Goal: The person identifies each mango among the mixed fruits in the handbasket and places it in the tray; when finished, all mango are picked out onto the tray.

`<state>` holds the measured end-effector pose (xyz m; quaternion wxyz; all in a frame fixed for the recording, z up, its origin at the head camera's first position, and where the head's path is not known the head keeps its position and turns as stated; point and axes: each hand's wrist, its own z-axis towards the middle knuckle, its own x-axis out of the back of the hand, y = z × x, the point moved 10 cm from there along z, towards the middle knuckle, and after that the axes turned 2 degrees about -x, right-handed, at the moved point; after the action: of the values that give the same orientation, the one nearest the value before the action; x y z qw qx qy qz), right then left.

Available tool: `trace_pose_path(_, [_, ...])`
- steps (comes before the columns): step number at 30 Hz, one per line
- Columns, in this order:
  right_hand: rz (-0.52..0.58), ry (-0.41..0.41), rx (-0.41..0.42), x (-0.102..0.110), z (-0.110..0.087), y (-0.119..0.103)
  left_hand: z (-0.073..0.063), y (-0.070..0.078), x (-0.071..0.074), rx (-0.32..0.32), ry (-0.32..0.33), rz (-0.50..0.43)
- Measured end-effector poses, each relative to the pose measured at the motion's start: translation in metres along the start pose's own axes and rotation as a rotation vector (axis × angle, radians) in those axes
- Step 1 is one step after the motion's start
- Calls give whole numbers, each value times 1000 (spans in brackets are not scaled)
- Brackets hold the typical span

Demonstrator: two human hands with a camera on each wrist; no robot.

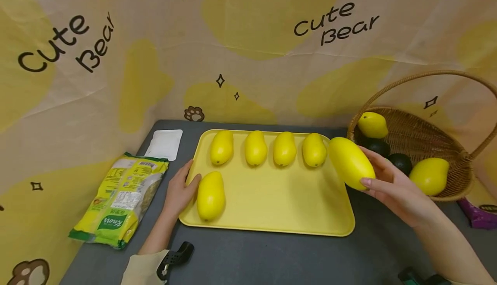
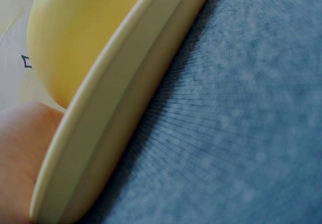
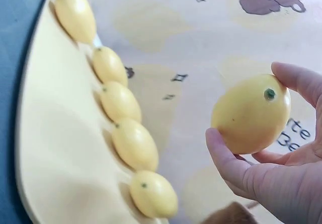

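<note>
My right hand [image 1: 396,186] pinches a yellow mango [image 1: 351,163] between thumb and fingers, held up over the right edge of the yellow tray [image 1: 272,203]. In the right wrist view, the green stem end of this mango [image 3: 251,114] shows. My left hand [image 1: 180,190] holds the tray's left rim, its thumb over the edge beside a mango [image 1: 211,195] at the front left. Along the tray's back lies a row of several mangoes [image 1: 255,148]. The left wrist view shows the tray's side wall [image 2: 115,83] close up, with most left fingers hidden.
Right of the tray stands a wicker basket [image 1: 423,134] with a tall handle, holding yellow mangoes [image 1: 429,176] and dark green avocados [image 1: 400,163]. A Knorr bag [image 1: 122,198] and a white packet [image 1: 165,144] lie to the left. A purple package [image 1: 477,214] sits at the far right.
</note>
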<state>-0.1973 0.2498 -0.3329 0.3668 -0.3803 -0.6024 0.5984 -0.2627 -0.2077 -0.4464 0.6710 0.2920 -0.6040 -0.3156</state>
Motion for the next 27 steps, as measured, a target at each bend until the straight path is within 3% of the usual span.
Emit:
trace_pose_path(9, [-109, 10, -122, -48, 21, 27, 0, 3, -2, -11, 5, -9])
trace_pose_path(27, [-339, 43, -216, -95, 55, 73, 0, 1, 0, -23, 20, -9])
